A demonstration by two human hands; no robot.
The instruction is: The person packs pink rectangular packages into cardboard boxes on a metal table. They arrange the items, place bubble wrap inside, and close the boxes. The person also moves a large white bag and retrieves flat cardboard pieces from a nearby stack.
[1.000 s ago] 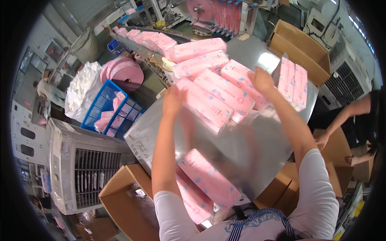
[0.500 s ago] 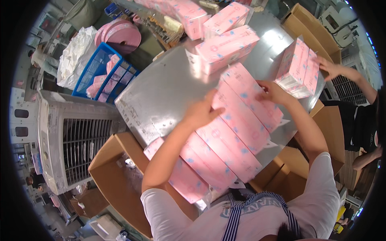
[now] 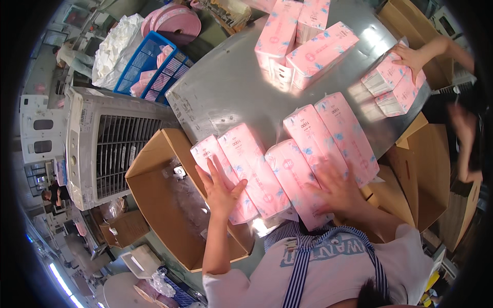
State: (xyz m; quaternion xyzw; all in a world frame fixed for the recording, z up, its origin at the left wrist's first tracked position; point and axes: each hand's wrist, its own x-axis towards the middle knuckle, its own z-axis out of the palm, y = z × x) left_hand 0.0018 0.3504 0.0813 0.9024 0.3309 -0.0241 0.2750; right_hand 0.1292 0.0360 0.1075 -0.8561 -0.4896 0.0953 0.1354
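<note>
Several pink soft tissue packs with blue flower prints lie side by side before me at the near edge of the metal table (image 3: 226, 87). My left hand (image 3: 222, 196) rests with spread fingers on the leftmost tissue pack (image 3: 209, 149). Slightly blurred, my right hand (image 3: 336, 192) lies with its fingers apart across a middle tissue pack (image 3: 287, 164). Past it, the rightmost pack (image 3: 349, 136) touches its neighbour. A gap shows between the far ends of the left pair and the right-hand packs. Neither hand grips anything.
More tissue packs (image 3: 321, 51) stand farther back. At right, a co-worker's hand (image 3: 413, 59) rests on two packs (image 3: 393, 84). Open cardboard boxes (image 3: 159, 205) flank the table. A blue basket (image 3: 136, 72) and an air cooler (image 3: 82, 143) are on the left.
My left hand has moved nearer, onto the leftmost pack; my right hand has come nearer too. The near packs lie rearranged. The co-worker's hand now rests on top of its packs.
</note>
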